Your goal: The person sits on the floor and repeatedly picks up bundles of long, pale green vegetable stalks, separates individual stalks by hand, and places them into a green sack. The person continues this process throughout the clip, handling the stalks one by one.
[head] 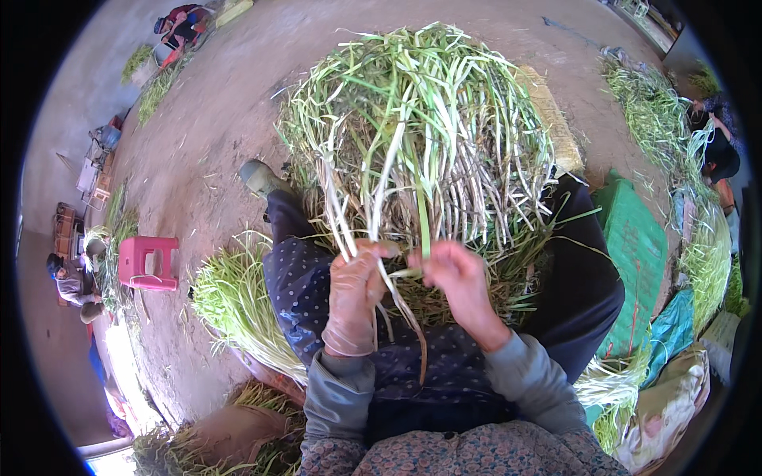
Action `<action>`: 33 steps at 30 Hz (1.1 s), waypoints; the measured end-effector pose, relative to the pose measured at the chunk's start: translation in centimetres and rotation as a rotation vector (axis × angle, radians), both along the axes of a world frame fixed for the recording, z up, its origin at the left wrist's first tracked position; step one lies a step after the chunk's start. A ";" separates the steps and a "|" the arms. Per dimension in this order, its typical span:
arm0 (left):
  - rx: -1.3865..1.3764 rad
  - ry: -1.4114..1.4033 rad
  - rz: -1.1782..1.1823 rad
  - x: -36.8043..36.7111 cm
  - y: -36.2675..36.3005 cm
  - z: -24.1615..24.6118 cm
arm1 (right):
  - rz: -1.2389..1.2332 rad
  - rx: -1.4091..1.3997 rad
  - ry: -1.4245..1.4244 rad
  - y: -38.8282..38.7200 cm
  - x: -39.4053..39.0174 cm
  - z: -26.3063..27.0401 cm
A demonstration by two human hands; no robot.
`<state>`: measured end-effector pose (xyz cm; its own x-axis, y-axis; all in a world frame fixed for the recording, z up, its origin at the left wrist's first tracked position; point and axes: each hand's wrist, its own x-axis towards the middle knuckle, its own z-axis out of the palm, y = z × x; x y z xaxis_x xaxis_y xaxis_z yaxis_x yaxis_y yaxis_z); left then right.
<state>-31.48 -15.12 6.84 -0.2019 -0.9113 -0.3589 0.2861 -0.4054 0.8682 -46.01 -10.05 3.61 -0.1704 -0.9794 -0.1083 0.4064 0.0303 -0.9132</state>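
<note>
My left hand, in a thin translucent glove, grips a few pale stalks that look like green garlic. Their leafy tops point away from me, and limp brownish ends hang below the fist over my dotted apron. Close beside it, my right hand is bare and slightly blurred. Its curled fingers pinch a flat green leaf. Just beyond both hands rises a large heap of the same stalks, green tops at the far side and whitish stems towards me.
Trimmed pale green stalks lie by my left leg. A pink plastic stool stands further left. At right are a green woven sack and more stalks. Other people work around the room's edges. A yellowish block sits behind the heap.
</note>
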 end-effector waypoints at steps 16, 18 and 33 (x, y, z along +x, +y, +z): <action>-0.193 -0.128 -0.072 -0.4 -1.0 -0.3 | -0.002 -0.273 0.650 -2.9 -1.5 0.9; -0.144 -0.081 -0.015 -1.0 -0.6 -0.4 | 0.122 -0.157 0.335 -6.2 -0.2 0.5; -0.420 -0.196 0.309 5.0 -0.3 -2.2 | -0.050 -0.325 -0.106 -5.0 -4.1 5.0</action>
